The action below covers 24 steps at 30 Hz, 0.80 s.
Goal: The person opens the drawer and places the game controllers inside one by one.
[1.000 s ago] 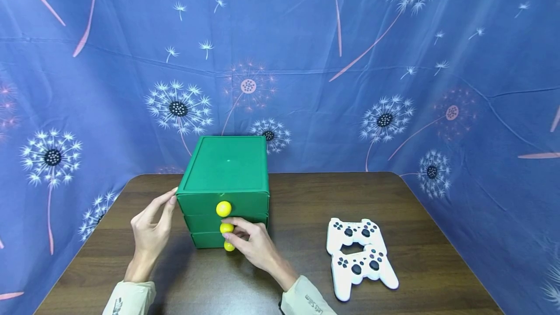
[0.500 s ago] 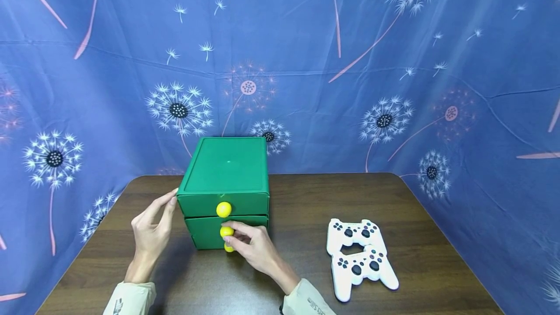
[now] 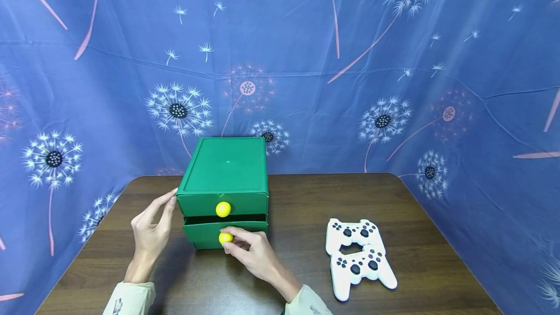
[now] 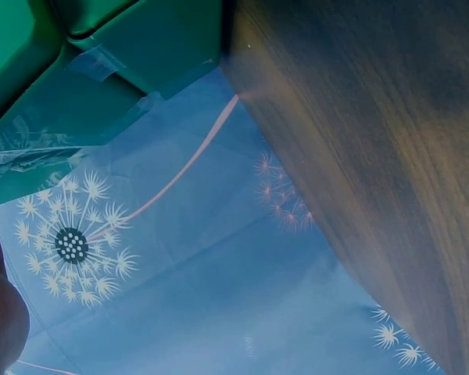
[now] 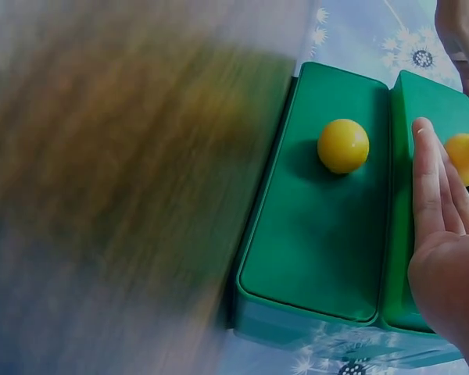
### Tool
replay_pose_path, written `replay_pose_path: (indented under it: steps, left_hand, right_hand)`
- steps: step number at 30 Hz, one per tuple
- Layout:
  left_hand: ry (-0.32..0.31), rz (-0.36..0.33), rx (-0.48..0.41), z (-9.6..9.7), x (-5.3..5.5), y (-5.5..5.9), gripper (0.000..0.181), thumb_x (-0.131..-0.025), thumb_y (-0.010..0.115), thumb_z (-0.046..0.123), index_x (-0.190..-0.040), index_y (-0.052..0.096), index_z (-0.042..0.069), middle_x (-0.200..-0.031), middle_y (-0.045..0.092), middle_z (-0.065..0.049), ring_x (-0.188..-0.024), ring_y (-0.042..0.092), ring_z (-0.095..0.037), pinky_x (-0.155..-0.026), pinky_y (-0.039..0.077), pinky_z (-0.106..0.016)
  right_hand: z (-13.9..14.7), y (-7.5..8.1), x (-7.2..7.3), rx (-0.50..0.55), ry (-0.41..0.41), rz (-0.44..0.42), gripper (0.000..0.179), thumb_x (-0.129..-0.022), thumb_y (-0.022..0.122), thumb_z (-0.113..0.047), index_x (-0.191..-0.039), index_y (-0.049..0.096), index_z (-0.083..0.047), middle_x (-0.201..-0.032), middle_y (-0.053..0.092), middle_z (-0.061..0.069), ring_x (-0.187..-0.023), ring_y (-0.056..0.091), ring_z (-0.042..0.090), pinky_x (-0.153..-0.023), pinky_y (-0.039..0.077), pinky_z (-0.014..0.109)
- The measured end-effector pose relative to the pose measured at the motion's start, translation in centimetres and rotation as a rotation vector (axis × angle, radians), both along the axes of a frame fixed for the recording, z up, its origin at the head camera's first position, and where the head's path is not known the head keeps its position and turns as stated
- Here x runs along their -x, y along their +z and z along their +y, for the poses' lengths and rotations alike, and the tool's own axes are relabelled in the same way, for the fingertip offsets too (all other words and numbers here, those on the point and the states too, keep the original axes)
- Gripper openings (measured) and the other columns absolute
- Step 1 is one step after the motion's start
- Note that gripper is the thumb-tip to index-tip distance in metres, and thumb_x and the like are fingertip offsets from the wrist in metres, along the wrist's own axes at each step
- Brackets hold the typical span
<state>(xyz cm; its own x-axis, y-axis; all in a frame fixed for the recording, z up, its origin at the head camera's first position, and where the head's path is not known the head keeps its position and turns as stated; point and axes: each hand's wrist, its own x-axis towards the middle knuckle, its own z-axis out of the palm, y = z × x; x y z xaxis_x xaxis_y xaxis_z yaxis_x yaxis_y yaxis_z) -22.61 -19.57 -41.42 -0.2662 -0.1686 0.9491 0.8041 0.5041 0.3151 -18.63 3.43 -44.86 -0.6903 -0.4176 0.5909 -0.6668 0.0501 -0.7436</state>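
Observation:
A green drawer unit [image 3: 227, 164] with three stacked drawers stands on the table, a round yellow knob on each front. The middle drawer [image 3: 201, 233] is pulled out a little, leaving a dark gap under the top drawer. My right hand [image 3: 262, 259] pinches its yellow knob [image 3: 225, 238] between thumb and fingers. At the unit's upper left front corner, my left hand [image 3: 150, 232] rests its extended fingertips against the side. The top knob [image 3: 223, 209] is untouched. In the right wrist view the bottom drawer's knob [image 5: 344, 146] shows on a closed front; the head view hides it.
Two white game controllers [image 3: 341, 276] lie one in front of the other, right of the unit on the brown wooden table [image 3: 420, 256]. A blue cloth [image 3: 306, 111] with dandelion prints hangs behind and beside the table. Clear tape [image 4: 95, 64] shows on the unit's side.
The middle drawer has slid out toward me with my right hand on its knob, and a gap has opened above it. My left hand has stayed at the unit's corner.

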Motion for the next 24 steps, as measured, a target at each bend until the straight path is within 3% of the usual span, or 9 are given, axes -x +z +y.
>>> replay_pose_path:
  steps: [7,12,16,20,24]
  left_hand:
    - [-0.002,-0.002,-0.005,0.0,0.0,0.0,0.019,-0.079,0.065,-0.015,-0.096,0.071,-0.009,-0.091,0.070,-0.021,-0.092,0.064,-0.001,-0.081,0.047,-0.013]
    - [0.000,-0.004,-0.001,0.0,0.0,0.0,0.018,-0.080,0.065,-0.015,-0.096,0.070,-0.009,-0.092,0.070,-0.021,-0.092,0.064,-0.001,-0.080,0.047,-0.013]
    - [0.004,-0.007,0.001,0.0,0.0,0.0,0.018,-0.080,0.065,-0.014,-0.097,0.070,-0.009,-0.091,0.070,-0.021,-0.092,0.064,0.000,-0.080,0.047,-0.012]
    - [0.006,-0.005,0.003,0.0,0.0,0.1,0.018,-0.081,0.065,-0.014,-0.097,0.070,-0.009,-0.091,0.070,-0.021,-0.091,0.064,0.000,-0.079,0.046,-0.012]
    - [0.011,-0.008,0.008,-0.2,0.1,-0.2,0.018,-0.081,0.065,-0.014,-0.097,0.070,-0.009,-0.090,0.070,-0.021,-0.091,0.064,0.000,-0.079,0.046,-0.011]
  right_hand:
    - [-0.1,0.0,-0.5,0.002,0.012,-0.009,0.026,-0.089,0.063,0.003,-0.115,0.062,0.004,-0.086,0.069,0.015,-0.072,0.066,0.007,-0.060,0.056,0.026]
    - [0.0,0.0,-0.9,0.005,0.011,0.026,0.026,-0.088,0.064,0.004,-0.114,0.062,0.003,-0.085,0.069,0.016,-0.069,0.067,0.018,-0.059,0.055,0.024]
    - [0.0,0.0,-1.4,0.009,0.016,0.006,0.026,-0.088,0.064,0.003,-0.114,0.063,0.002,-0.084,0.069,0.014,-0.070,0.066,0.012,-0.058,0.056,0.026]
    - [0.1,-1.7,-1.2,0.011,0.019,-0.042,0.025,-0.091,0.064,-0.008,-0.116,0.064,-0.005,-0.085,0.069,0.008,-0.072,0.064,0.002,-0.059,0.055,0.026]
    - [0.1,-2.9,-1.2,0.021,0.025,-0.064,0.026,-0.092,0.063,-0.013,-0.118,0.064,-0.009,-0.086,0.070,0.009,-0.073,0.064,0.001,-0.059,0.055,0.023]
